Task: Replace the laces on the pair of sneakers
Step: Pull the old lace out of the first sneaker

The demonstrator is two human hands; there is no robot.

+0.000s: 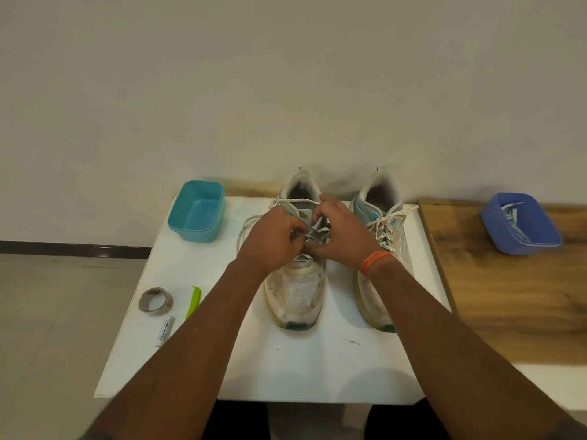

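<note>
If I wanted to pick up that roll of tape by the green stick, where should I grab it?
Take the tape roll by its rim, coming from above. It lies flat on the white table with its open hole facing up, so one finger can go inside the hole and the thumb outside the wall. Its left side is probably easiest, since the green stick lies close on the right.

Bare white table (317, 369) lay open before the sneakers' toes. On the left, a tape roll (156, 299), green clip (193, 301) and teal tub (197, 215) crowded that side; the wall closed the back.
</note>
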